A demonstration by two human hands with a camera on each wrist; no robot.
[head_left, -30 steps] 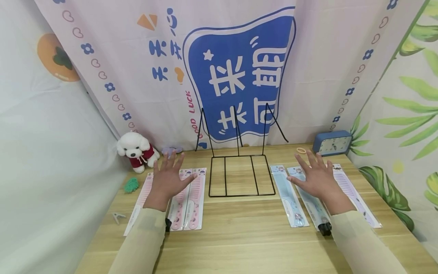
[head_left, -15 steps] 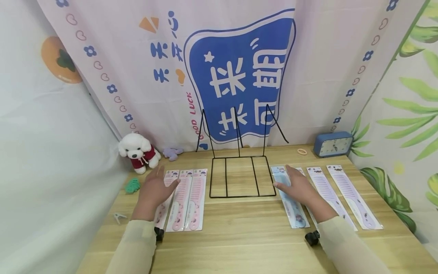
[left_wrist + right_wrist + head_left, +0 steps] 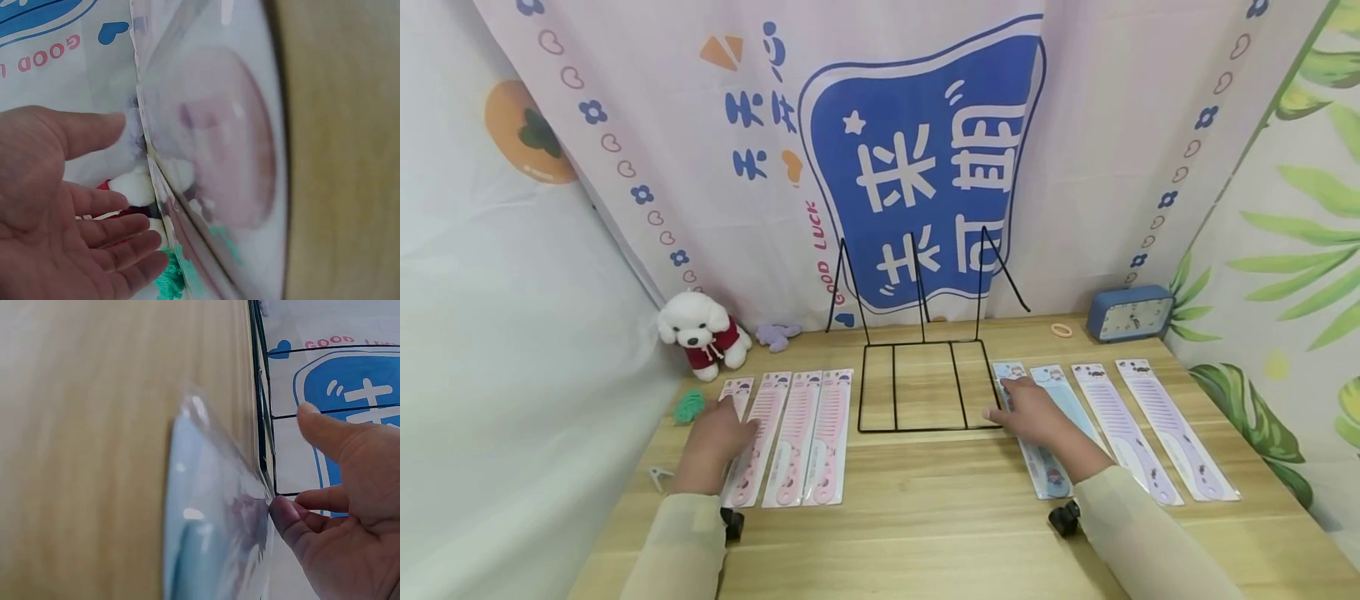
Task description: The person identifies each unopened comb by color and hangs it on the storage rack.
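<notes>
Beneath the left hand (image 3: 715, 435), fingers loosely straight, lies the outermost clear-wrapped pink comb (image 3: 740, 393); beneath the right hand (image 3: 1036, 415), fingers also loose, the innermost clear-wrapped pale-blue comb (image 3: 1042, 468) — both long axes running roughly front to back.

A pale printed cloth (image 3: 895, 150) hangs behind a wood-grain table (image 3: 887, 525)

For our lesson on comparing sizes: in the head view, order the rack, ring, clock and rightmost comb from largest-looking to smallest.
1. Rack
2. Rightmost comb
3. Clock
4. Ring, clearly smallest
</notes>
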